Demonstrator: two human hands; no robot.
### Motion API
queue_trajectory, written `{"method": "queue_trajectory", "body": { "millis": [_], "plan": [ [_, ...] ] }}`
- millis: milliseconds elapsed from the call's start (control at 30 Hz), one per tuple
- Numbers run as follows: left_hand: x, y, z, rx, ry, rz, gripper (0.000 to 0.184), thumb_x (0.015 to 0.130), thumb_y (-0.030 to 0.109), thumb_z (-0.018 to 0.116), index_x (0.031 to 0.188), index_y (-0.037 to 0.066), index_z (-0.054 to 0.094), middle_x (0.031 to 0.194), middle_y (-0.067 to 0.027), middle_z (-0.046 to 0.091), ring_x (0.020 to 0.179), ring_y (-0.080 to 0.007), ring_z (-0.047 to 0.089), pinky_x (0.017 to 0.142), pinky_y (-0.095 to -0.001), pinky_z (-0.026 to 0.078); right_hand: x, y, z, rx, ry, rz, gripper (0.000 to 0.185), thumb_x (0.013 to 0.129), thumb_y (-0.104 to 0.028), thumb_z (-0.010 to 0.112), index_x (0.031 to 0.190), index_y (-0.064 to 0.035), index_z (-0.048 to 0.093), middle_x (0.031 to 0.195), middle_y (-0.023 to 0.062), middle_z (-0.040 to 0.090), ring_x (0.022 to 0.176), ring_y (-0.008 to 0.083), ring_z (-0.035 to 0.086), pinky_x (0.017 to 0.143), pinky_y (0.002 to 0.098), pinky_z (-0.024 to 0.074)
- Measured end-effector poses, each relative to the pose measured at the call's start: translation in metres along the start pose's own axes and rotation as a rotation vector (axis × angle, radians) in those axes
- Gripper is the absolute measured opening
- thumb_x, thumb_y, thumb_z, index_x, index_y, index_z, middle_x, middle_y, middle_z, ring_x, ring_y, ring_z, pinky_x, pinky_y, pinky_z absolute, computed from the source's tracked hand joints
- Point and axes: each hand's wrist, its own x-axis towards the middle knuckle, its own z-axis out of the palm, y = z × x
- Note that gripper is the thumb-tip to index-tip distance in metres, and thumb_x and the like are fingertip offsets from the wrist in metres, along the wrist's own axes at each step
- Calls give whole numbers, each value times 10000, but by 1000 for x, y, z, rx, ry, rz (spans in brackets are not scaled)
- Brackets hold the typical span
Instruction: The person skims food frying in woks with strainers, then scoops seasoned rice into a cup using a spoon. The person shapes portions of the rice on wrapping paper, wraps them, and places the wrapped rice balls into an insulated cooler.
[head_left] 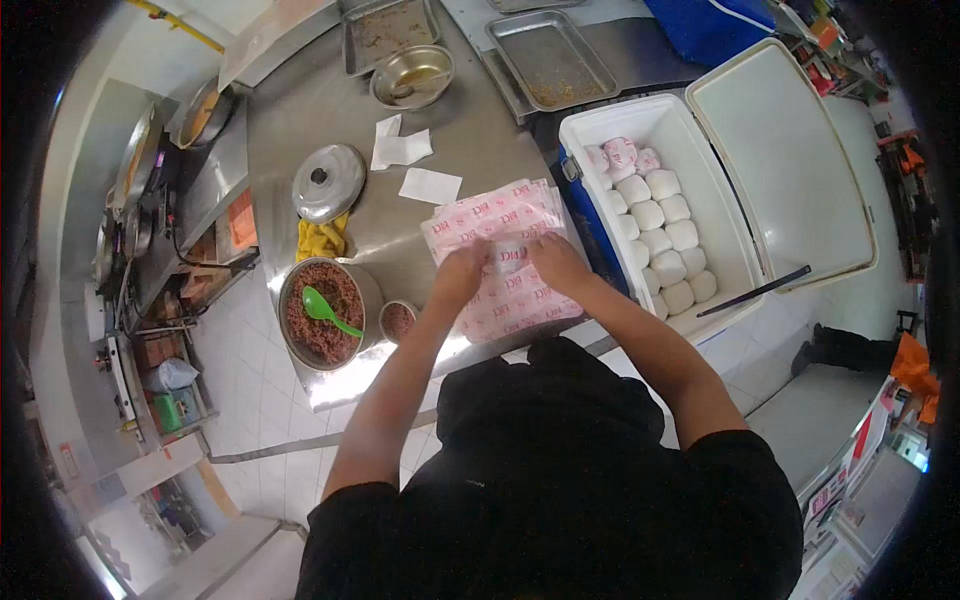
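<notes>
Printed pink-and-white wrapping paper (510, 305) lies in a stack on the steel table. Over its middle, my left hand (463, 272) and my right hand (560, 265) face each other with fingers closed on the edges of a sheet. Between them is a small bundle of folded paper (509, 258); what it contains is hidden. Left of the paper stand a small metal cup (398, 320) of reddish-brown rice and a large pot (371, 290) of the same rice. A green spoon (320, 307) rests in the pot.
To the right, an open white cooler (640, 112) holds many white rounded bundles and several pink-printed ones. A pot lid (329, 183), yellow cloth (322, 238), white papers (430, 185), a metal bowl (412, 77) and trays (553, 60) lie further back.
</notes>
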Motion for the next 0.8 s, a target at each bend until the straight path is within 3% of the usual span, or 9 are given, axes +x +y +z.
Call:
{"method": "queue_trajectory", "body": {
  "millis": [100, 167, 200, 267, 400, 500, 600, 700, 800],
  "plan": [
    [24, 2, -4, 40, 116, -80, 190, 866, 117, 655, 1039, 44, 675, 1042, -226, 657, 928, -409, 667, 816, -510, 557, 49, -16, -42, 122, -286, 475, 124, 876, -153, 669, 889, -31, 669, 901, 165, 664, 935, 374, 669, 831, 471, 537],
    [34, -5, -6, 236, 221, 81, 164, 863, 138, 671, 993, 41, 694, 1020, -253, 647, 859, -426, 673, 783, -526, 563, 42, -11, -38, 76, -193, 349, 127, 872, -155, 667, 871, -29, 679, 922, 185, 672, 934, 391, 673, 818, 483, 541],
    [30, -11, 6, 161, 232, 76, 150, 856, 144, 681, 958, 36, 702, 993, -253, 648, 843, -430, 671, 766, -527, 562, 39, -10, -33, 55, -146, 286, 130, 871, -156, 665, 862, -27, 684, 933, 195, 677, 934, 399, 675, 811, 490, 543],
    [14, -18, 37, 11, 255, 71, 138, 841, 156, 701, 887, 27, 718, 941, -253, 650, 810, -439, 669, 733, -530, 560, 22, -22, -10, 130, -21, 398, 123, 858, -153, 676, 865, -32, 696, 943, 207, 675, 936, 404, 678, 802, 491, 542],
    [5, 23, 34, -146, 400, -158, 147, 854, 124, 639, 834, 5, 724, 721, -221, 644, 735, -378, 686, 679, -476, 531, 12, -42, 10, 318, 476, 384, 128, 861, -175, 697, 859, -48, 711, 881, 209, 670, 865, 406, 686, 747, 499, 528],
    [7, 51, 15, -474, 474, -201, 148, 862, 113, 623, 817, 4, 712, 692, -228, 630, 662, -349, 660, 653, -433, 520, 30, -55, -16, 605, 180, 835, 285, 840, -261, 756, 878, 16, 701, 944, 222, 692, 893, 387, 684, 777, 466, 529],
    [13, 69, 15, -464, 347, -252, 164, 887, 117, 613, 810, -2, 695, 778, -173, 682, 672, -277, 649, 654, -399, 518, 46, -58, -61, 640, 118, 865, 364, 829, -318, 789, 894, 27, 690, 918, 209, 701, 869, 374, 682, 786, 454, 528],
    [23, 88, 21, -1482, 358, -433, 181, 894, 157, 720, 944, 10, 627, 914, -105, 664, 801, -227, 653, 726, -373, 544, 45, -46, -61, 697, 303, 723, 271, 848, -212, 794, 848, 25, 663, 796, 159, 661, 693, 258, 627, 673, 378, 510],
    [28, 120, 7, -1493, 545, -614, 384, 941, 167, 731, 1173, -1, 474, 1002, -106, 650, 878, -178, 636, 778, -336, 514, 30, -30, -56, 928, 248, 603, 271, 819, -188, 829, 904, 14, 671, 831, 99, 668, 741, 189, 621, 700, 336, 510]
  ]
}}
